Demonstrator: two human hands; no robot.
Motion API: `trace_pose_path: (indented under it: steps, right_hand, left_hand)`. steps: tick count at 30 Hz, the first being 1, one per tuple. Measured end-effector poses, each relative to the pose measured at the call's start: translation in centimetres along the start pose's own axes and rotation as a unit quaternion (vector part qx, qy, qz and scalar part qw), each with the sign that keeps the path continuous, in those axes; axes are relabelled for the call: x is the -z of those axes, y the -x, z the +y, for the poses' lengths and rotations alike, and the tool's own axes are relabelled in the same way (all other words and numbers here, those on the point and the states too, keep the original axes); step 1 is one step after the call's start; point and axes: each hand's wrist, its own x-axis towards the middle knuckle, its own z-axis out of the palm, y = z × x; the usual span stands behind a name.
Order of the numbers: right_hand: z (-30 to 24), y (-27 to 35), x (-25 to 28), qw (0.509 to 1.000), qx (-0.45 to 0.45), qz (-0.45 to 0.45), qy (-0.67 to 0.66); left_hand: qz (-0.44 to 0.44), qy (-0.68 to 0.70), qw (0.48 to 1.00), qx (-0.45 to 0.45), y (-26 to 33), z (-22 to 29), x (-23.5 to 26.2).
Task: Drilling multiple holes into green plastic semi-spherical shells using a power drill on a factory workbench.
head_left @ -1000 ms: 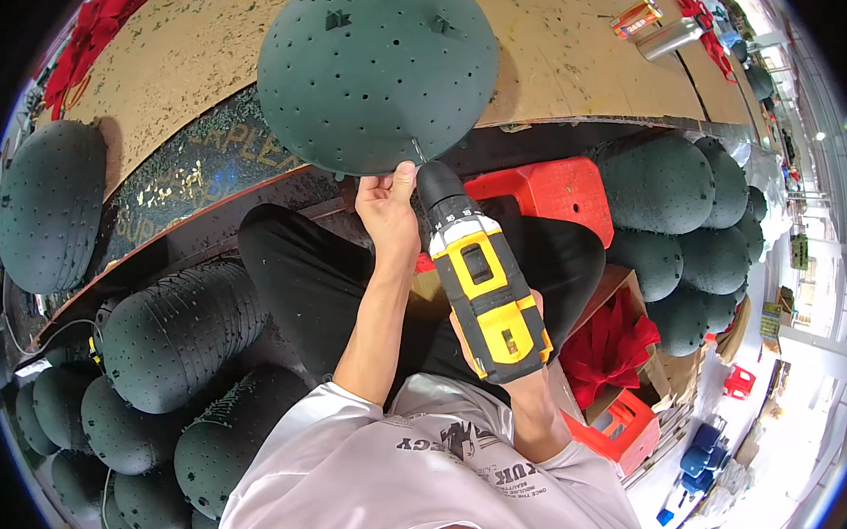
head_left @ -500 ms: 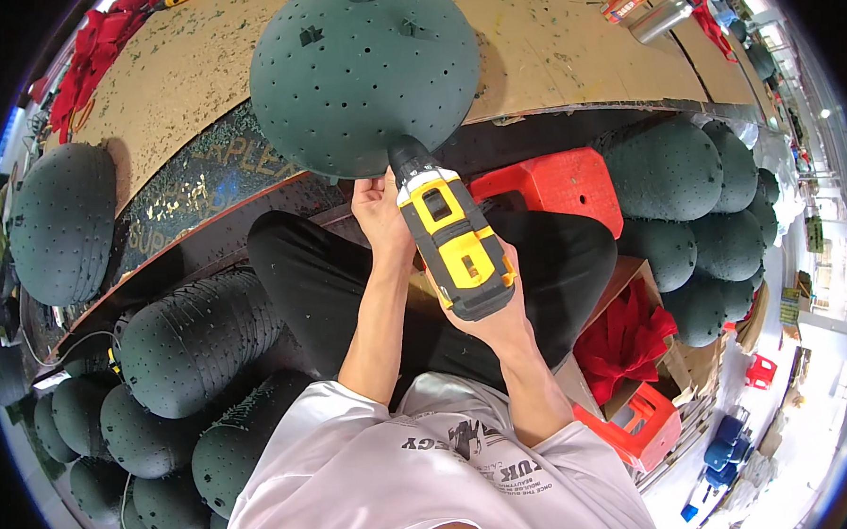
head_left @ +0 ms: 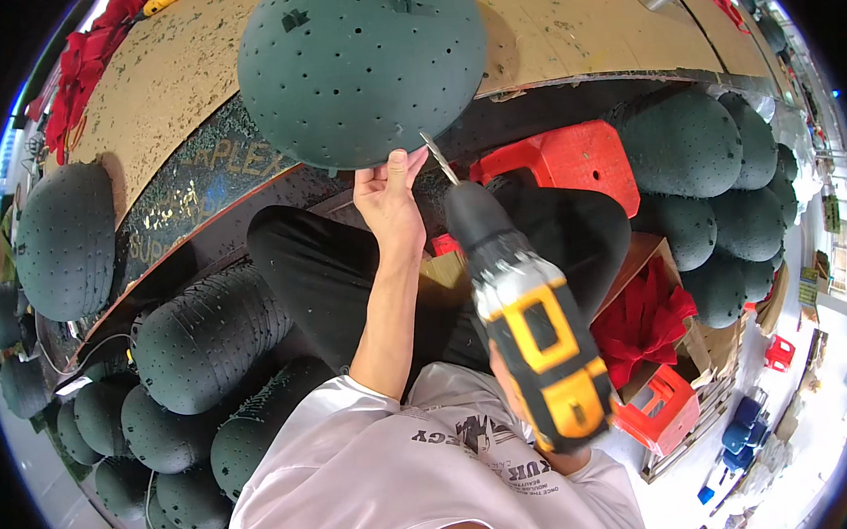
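A dark green dome (head_left: 363, 78) pierced with many small holes sits at the work table's near edge, its rounded side toward me. My left hand (head_left: 390, 207) grips its near rim, thumb on the outer face and fingers tucked under. My right hand (head_left: 502, 374), mostly hidden beneath the tool, is closed on a yellow and black cordless drill (head_left: 540, 330). The drill's bit (head_left: 440, 160) points up and away from me. Its tip appears just right of the dome's lower edge; whether it touches cannot be told.
A cardboard-covered table (head_left: 565, 41) holds shavings and red straps (head_left: 89, 66). Stacked green domes stand at left (head_left: 209, 340) and right (head_left: 683, 144). A red plastic stool (head_left: 571, 168) is by my right knee. Red cloth (head_left: 644, 326) lies in a box, near another red stool (head_left: 657, 410).
The drill has drawn back from the dome toward me and to the right, and its bit now shows. My left hand stays at the rim.
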Motion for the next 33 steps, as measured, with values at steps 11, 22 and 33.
trace_pose_path:
  steps: [11,22,33]
  right_hand:
    - [9.5,-1.5,6.8,0.903,-0.028,0.136,-0.407]
    - [18.2,-2.0,7.9,0.799,-0.066,0.126,-0.584]
    - [18.7,-2.4,8.2,0.803,-0.052,0.082,-0.587]
  left_hand:
    - [-0.185,0.167,0.967,0.058,-3.4,1.4,1.0]
    - [-0.252,0.151,0.956,-0.01,-6.7,5.3,0.6]
    - [-0.192,0.142,0.969,0.059,-8.7,10.3,3.0]
